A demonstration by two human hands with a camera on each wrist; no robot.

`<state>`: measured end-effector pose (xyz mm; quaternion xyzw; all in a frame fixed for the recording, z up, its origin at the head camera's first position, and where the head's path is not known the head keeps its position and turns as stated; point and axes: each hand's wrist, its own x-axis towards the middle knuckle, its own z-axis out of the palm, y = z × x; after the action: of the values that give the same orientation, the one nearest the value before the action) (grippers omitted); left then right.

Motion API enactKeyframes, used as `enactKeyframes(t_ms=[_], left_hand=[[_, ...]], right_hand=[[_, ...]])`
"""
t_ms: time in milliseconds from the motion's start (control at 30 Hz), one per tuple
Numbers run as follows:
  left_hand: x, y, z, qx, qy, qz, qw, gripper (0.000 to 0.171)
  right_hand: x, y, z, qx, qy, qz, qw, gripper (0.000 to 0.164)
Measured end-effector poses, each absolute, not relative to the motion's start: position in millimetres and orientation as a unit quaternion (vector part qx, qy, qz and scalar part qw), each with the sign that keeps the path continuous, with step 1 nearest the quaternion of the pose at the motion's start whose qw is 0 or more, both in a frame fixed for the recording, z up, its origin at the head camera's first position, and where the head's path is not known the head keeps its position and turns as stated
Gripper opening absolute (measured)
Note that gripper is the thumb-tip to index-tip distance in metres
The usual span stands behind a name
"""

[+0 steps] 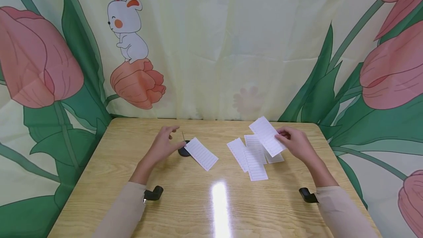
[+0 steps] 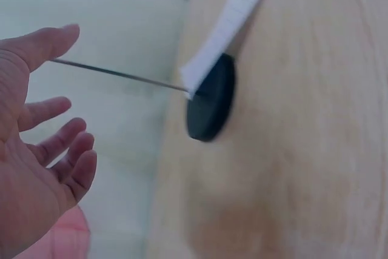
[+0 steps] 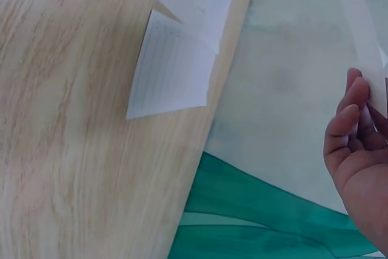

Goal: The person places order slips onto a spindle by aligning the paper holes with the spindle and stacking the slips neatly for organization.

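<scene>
A bill spike with a round black base (image 2: 212, 98) and a thin upright metal rod (image 2: 121, 74) stands on the table. One lined paper slip (image 1: 201, 154) is on the spike, low by the base, and extends to the right. My left hand (image 1: 165, 144) is beside the rod, fingers spread and relaxed, with nothing gripped; whether the thumb touches the rod is unclear. My right hand (image 1: 295, 143) pinches a lined slip (image 1: 267, 135) by its edge, raised above the other slips; in the right wrist view that slip (image 3: 364, 28) appears edge-on.
Several lined slips (image 1: 256, 166) lie overlapping on the wooden table (image 1: 185, 205), below the raised one. Behind the table's back edge hangs a curtain (image 1: 211, 47) printed with tulips and a rabbit. Black wrist mounts (image 1: 153, 193) stick out at both sleeves.
</scene>
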<state>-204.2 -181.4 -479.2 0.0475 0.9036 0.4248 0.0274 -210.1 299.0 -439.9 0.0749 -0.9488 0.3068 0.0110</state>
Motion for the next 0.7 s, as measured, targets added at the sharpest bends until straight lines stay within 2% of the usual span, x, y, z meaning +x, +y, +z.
enactKeyframes(t_ms=[233, 500, 700], left_hand=[[-201.6, -174.5, -454.6, 0.081, 0.902, 0.423, -0.026, 0.066], [-200.3, -156.4, -430.2, 0.127, 0.893, 0.419, -0.099, 0.051], [-198.9, -136.1, -419.0, 0.156, 0.876, 0.438, -0.128, 0.039]], right_hand=[[-211.2, 287.2, -435.6, 0.098, -0.944, 0.316, 0.013, 0.021], [-212.3, 272.3, -431.1, 0.126, -0.935, 0.332, 0.014, 0.021], [-213.5, 264.5, -429.7, 0.143, -0.928, 0.344, 0.009, 0.022]])
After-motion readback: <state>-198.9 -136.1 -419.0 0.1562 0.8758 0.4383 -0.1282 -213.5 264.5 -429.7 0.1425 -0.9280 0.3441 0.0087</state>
